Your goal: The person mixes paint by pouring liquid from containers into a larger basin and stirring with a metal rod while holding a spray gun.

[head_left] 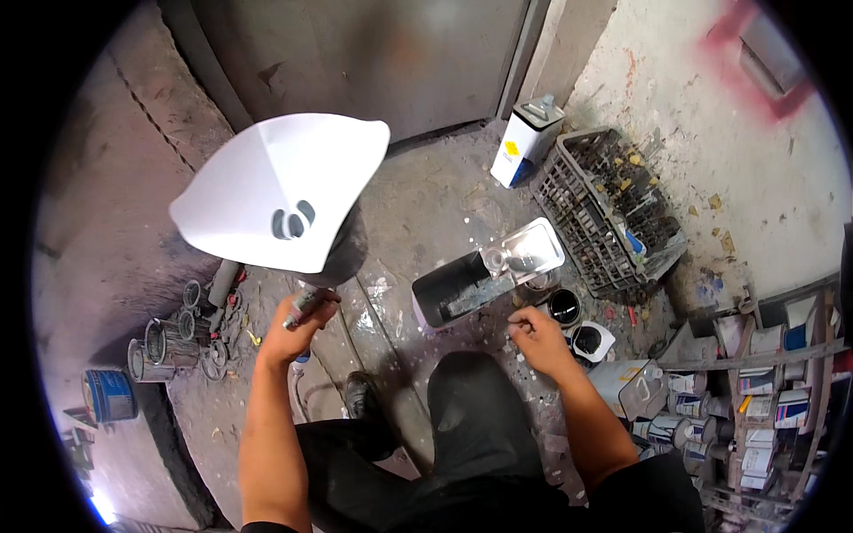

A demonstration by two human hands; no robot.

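Note:
In my left hand point(306, 322), closed round it, is a metal spray gun point(305, 302) held upright. A dark cup point(346, 253) sits on top of the gun. Out of the cup rises a wide white paper cone strainer point(275, 178) with dark mesh windows, which hides most of the cup. My right hand point(538, 341) is empty as far as I can see, its fingers loosely curled and a little apart. Close by it stand a round tin of black liquid point(563, 306) and a white container with dark contents point(591, 340). A rectangular metal can point(453, 289) stands left of that hand.
A white can point(528, 142) stands by the door point(355, 62), next to a dirty plastic crate point(577, 209). Shelves with paint tins point(760, 409) line the right side. Used cups point(164, 342) and a blue bucket point(111, 395) are at left. A hose point(302, 386) crosses the floor.

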